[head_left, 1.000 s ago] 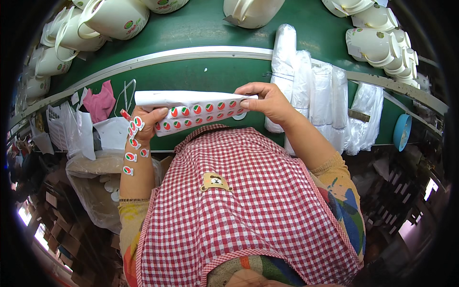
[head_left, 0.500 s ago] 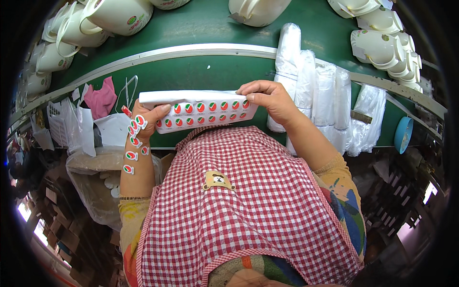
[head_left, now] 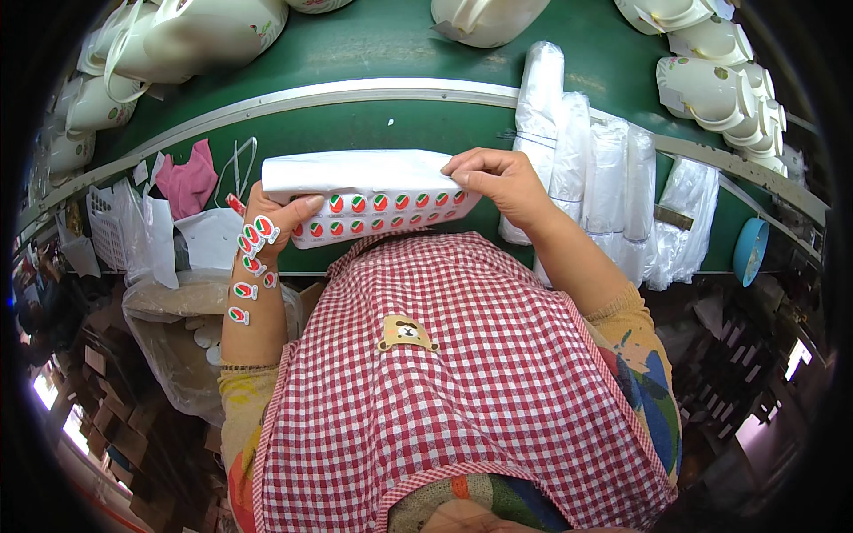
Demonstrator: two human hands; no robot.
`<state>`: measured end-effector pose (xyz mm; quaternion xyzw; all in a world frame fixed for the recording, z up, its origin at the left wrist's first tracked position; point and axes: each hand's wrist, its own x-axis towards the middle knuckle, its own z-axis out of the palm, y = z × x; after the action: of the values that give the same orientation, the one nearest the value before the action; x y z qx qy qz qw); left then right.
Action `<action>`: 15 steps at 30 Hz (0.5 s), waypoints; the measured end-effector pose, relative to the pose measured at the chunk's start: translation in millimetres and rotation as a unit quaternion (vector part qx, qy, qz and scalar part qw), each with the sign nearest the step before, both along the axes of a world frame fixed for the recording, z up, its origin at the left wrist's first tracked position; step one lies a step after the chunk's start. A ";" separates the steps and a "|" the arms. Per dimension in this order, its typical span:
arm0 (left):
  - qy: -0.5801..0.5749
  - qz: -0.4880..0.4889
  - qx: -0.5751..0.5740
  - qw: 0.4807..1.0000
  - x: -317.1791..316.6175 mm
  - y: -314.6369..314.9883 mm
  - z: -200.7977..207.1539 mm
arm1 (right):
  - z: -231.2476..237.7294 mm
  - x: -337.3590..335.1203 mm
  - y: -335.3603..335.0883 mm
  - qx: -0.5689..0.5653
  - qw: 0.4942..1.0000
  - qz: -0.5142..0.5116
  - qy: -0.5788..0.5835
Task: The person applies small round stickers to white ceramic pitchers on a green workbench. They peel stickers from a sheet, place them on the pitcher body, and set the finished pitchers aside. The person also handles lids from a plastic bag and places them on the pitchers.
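Observation:
I hold a white sticker sheet (head_left: 373, 197) with rows of small red and green oval stickers, its top part folded back. My left hand (head_left: 280, 218) grips its left end, thumb on the sticker rows. My right hand (head_left: 498, 180) pinches the sheet's upper right edge. Several of the same stickers (head_left: 249, 258) are stuck along my left hand and forearm. The sheet hovers just above my red checked apron (head_left: 444, 373), in front of the green conveyor belt (head_left: 373, 44).
White moulded jugs (head_left: 204, 31) and cups (head_left: 720, 80) ride on the belt. Stacks of clear plastic bags (head_left: 604, 178) hang over the bench edge at right. A pink cloth (head_left: 187, 182) and white bags (head_left: 142, 231) lie at left. A blue round lid (head_left: 751, 251) sits far right.
The sheet and both hands have lifted slightly toward the belt. My right hand has shifted from the sheet's lower right to its upper right edge, folding the top over.

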<state>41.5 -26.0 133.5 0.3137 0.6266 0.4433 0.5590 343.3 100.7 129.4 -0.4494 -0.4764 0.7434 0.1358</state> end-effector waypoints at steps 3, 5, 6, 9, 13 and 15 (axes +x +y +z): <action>0.000 -0.004 0.000 1.000 0.4 1.7 1.9 | -5.1 1.5 1.0 0.000 1.000 0.001 -0.008; 0.000 -0.008 0.000 1.000 1.0 3.1 3.0 | -6.8 2.0 0.9 0.002 1.000 0.002 -0.009; -0.002 -0.009 0.001 1.000 1.3 3.3 3.1 | -7.1 2.1 0.8 0.005 1.000 0.004 -0.011; -0.004 -0.009 0.004 1.000 1.5 4.2 4.4 | -6.5 3.1 -0.1 0.013 1.000 0.006 0.003; -0.007 -0.003 0.003 1.000 1.0 4.8 2.5 | -9.3 7.2 0.1 0.021 0.999 0.009 0.049; -0.007 -0.003 0.003 1.000 1.3 4.9 2.3 | -12.3 8.0 0.6 0.030 0.998 0.015 0.048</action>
<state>42.8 -21.2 135.8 0.3144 0.6201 0.4455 0.5640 351.3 101.2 117.1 -0.4014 -0.4982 0.7515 0.1610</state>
